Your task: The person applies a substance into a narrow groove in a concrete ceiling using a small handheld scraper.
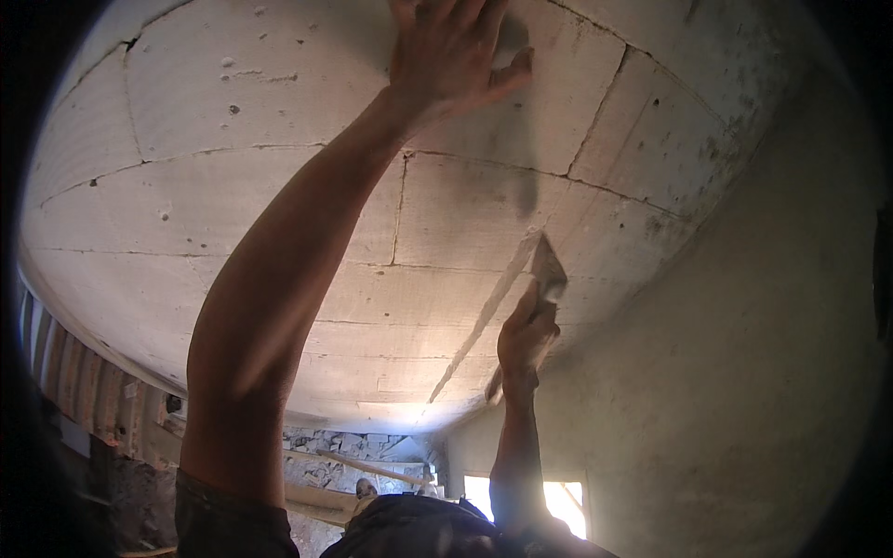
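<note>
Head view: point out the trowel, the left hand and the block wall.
Trowel [550, 260], head view: upper end of its blade.
Left hand [453, 56], head view: back of the hand.
Block wall [446, 223], head view: face left of the trowel.

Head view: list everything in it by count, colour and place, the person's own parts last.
block wall: 1, pale, across the centre, seamed and pitted
side wall: 1, grey-green, right
dark streak: 1, grey, on the block wall beside the trowel
trowel: 1, greyish, in the right hand
ribbed panels: several, brown and whitish, lower left
rubble: uncounted, grey, bottom centre
planks: at least 2, pale brown, bottom centre
bright opening: at least 1, white, bottom, right of centre
dark clothing: uncounted, blackish, bottom
left hand: 1, bare, top centre, partly cut off
right hand: 1, bare, right of centre
</note>
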